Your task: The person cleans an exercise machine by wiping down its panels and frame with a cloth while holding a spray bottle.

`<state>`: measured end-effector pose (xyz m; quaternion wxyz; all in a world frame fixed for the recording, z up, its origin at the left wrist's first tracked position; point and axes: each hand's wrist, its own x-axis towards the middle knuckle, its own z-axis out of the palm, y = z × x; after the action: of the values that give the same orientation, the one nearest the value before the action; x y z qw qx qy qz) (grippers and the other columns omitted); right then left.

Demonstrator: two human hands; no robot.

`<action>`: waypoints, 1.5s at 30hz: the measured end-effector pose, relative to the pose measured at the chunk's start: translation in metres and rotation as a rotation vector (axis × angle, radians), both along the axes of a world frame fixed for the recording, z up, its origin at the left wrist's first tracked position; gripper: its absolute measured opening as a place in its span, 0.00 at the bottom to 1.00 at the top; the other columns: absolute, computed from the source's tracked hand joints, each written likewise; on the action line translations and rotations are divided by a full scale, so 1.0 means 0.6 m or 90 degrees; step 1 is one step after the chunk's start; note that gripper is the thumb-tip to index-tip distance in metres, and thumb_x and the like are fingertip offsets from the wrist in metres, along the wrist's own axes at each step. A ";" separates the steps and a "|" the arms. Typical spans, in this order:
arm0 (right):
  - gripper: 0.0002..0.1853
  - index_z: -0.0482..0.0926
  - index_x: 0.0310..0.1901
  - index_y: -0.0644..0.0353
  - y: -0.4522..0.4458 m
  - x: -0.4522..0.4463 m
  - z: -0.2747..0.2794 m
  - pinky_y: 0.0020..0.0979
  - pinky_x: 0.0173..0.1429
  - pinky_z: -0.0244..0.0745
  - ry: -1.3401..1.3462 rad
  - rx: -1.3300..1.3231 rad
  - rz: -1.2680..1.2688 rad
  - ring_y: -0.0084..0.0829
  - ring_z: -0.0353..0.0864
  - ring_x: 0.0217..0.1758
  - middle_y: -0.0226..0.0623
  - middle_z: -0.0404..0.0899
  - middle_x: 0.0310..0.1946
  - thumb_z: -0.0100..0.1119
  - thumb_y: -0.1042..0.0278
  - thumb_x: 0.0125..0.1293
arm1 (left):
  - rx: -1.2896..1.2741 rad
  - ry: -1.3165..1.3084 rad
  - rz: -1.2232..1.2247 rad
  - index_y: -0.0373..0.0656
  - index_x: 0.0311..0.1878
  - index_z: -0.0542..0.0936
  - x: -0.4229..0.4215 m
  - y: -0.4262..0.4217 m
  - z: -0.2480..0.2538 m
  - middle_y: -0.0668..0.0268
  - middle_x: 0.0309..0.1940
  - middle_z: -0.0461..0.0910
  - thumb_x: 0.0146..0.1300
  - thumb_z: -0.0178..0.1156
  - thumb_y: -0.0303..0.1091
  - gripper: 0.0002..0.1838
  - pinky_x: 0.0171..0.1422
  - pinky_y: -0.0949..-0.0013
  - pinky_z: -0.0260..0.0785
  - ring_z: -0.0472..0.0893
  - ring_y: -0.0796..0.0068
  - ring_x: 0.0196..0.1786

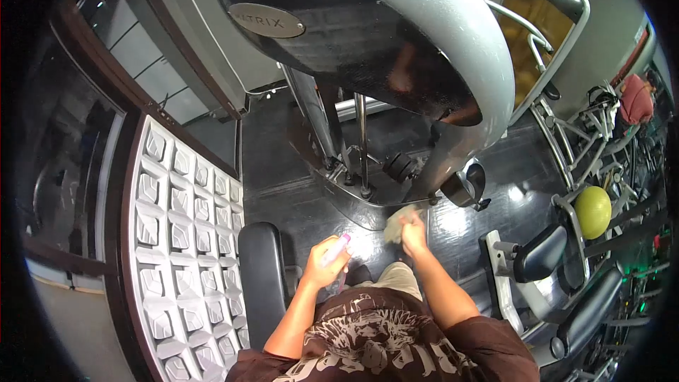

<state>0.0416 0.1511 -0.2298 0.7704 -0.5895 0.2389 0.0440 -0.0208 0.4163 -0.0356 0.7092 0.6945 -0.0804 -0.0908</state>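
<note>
In the head view, my left hand (325,263) is closed round a clear spray bottle with a pink top (344,240), held in front of my body. My right hand (412,235) grips a crumpled pale cloth (400,224), whose loose part sticks out beyond the fingers. Both hands are apart from each other, above the dark floor. Ahead of them stands a large gym machine (353,49) with a grey curved frame and a dark glossy panel; neither hand touches it.
A black padded bench (262,269) stands close at my left, beside a white moulded wall panel (187,240). To the right are black seat pads (541,253), metal frames and a yellow-green ball (593,212). Another machine (541,35) stands at the back right.
</note>
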 end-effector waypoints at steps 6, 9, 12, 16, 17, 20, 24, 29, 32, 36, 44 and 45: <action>0.29 0.65 0.71 0.64 -0.027 -0.011 -0.061 0.35 0.60 0.77 0.038 0.137 -0.128 0.36 0.79 0.58 0.47 0.77 0.58 0.59 0.73 0.70 | 0.017 -0.022 0.016 0.33 0.36 0.78 -0.006 0.004 0.010 0.65 0.30 0.76 0.66 0.62 0.23 0.03 0.27 0.73 0.71 0.80 0.78 0.23; 0.30 0.61 0.73 0.62 -0.060 0.044 -0.066 0.37 0.51 0.79 0.035 0.140 -0.288 0.36 0.81 0.53 0.47 0.77 0.58 0.57 0.73 0.71 | 0.027 0.000 0.036 0.33 0.36 0.78 -0.014 0.015 0.007 0.65 0.31 0.76 0.66 0.62 0.23 0.04 0.27 0.73 0.71 0.80 0.78 0.23; 0.17 0.68 0.60 0.65 -0.043 0.069 -0.081 0.39 0.45 0.83 -0.004 0.090 -0.270 0.41 0.85 0.45 0.46 0.81 0.47 0.51 0.76 0.71 | 0.044 0.014 0.050 0.33 0.36 0.78 -0.018 0.021 0.008 0.65 0.31 0.76 0.67 0.63 0.24 0.05 0.27 0.73 0.71 0.80 0.78 0.23; 0.35 0.58 0.75 0.71 0.028 0.042 -0.042 0.32 0.69 0.67 0.034 0.010 -0.236 0.37 0.73 0.67 0.52 0.71 0.67 0.58 0.75 0.69 | 0.018 0.034 0.055 0.33 0.36 0.78 -0.021 0.018 0.009 0.65 0.31 0.76 0.67 0.63 0.25 0.05 0.27 0.73 0.71 0.80 0.78 0.23; 0.35 0.58 0.75 0.71 0.037 0.028 0.003 0.31 0.73 0.61 0.054 -0.013 -0.188 0.37 0.70 0.70 0.53 0.71 0.67 0.58 0.76 0.69 | 0.022 0.033 0.053 0.33 0.36 0.78 -0.019 0.015 0.015 0.66 0.30 0.76 0.67 0.63 0.25 0.05 0.27 0.74 0.71 0.80 0.78 0.23; 0.34 0.58 0.75 0.71 0.005 0.003 -0.006 0.31 0.72 0.63 0.047 -0.004 -0.122 0.36 0.71 0.69 0.52 0.71 0.67 0.58 0.77 0.69 | 0.007 0.035 0.052 0.33 0.36 0.78 -0.018 0.011 0.010 0.66 0.30 0.76 0.67 0.63 0.25 0.05 0.28 0.74 0.71 0.80 0.79 0.23; 0.31 0.62 0.74 0.70 -0.056 0.017 0.050 0.40 0.75 0.62 0.027 -0.349 -0.251 0.46 0.71 0.69 0.55 0.73 0.65 0.56 0.74 0.71 | 0.029 0.033 0.052 0.34 0.36 0.78 -0.021 0.015 0.014 0.67 0.30 0.76 0.67 0.63 0.25 0.05 0.28 0.74 0.71 0.79 0.79 0.23; 0.35 0.63 0.74 0.67 -0.085 0.036 0.004 0.42 0.75 0.61 0.074 -0.579 -0.113 0.58 0.69 0.68 0.66 0.67 0.65 0.59 0.70 0.65 | 0.037 0.044 0.039 0.35 0.36 0.78 -0.018 0.015 0.002 0.67 0.28 0.76 0.67 0.64 0.26 0.06 0.28 0.73 0.71 0.80 0.79 0.23; 0.33 0.67 0.70 0.69 -0.044 0.015 0.027 0.43 0.74 0.62 0.070 -0.585 0.009 0.59 0.69 0.67 0.68 0.66 0.63 0.57 0.73 0.61 | 0.026 0.051 0.029 0.35 0.36 0.78 -0.015 0.007 0.002 0.67 0.28 0.76 0.67 0.64 0.26 0.06 0.28 0.73 0.71 0.80 0.79 0.23; 0.32 0.68 0.69 0.69 -0.006 -0.022 -0.057 0.41 0.74 0.62 0.005 -0.464 0.082 0.51 0.70 0.68 0.59 0.69 0.62 0.57 0.74 0.62 | 0.022 0.038 0.010 0.35 0.37 0.78 -0.013 -0.004 0.015 0.67 0.29 0.76 0.67 0.64 0.26 0.05 0.28 0.73 0.71 0.80 0.79 0.23; 0.35 0.62 0.73 0.70 -0.056 0.044 0.081 0.41 0.73 0.63 0.002 -0.018 -0.299 0.50 0.71 0.66 0.61 0.69 0.65 0.60 0.71 0.67 | 0.016 0.031 0.067 0.34 0.36 0.79 -0.025 0.036 0.007 0.67 0.29 0.77 0.65 0.64 0.23 0.03 0.28 0.74 0.71 0.81 0.79 0.24; 0.35 0.63 0.73 0.70 -0.052 0.048 0.068 0.41 0.73 0.64 0.026 -0.106 -0.311 0.51 0.71 0.66 0.62 0.69 0.65 0.61 0.71 0.66 | 0.009 0.033 0.072 0.34 0.36 0.79 -0.026 0.039 0.001 0.67 0.28 0.77 0.65 0.64 0.23 0.03 0.28 0.74 0.71 0.81 0.79 0.23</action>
<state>0.0706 0.1196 -0.1888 0.7020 -0.5748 0.3924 -0.1512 -0.0365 0.4399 -0.0348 0.7102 0.7003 -0.0220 -0.0694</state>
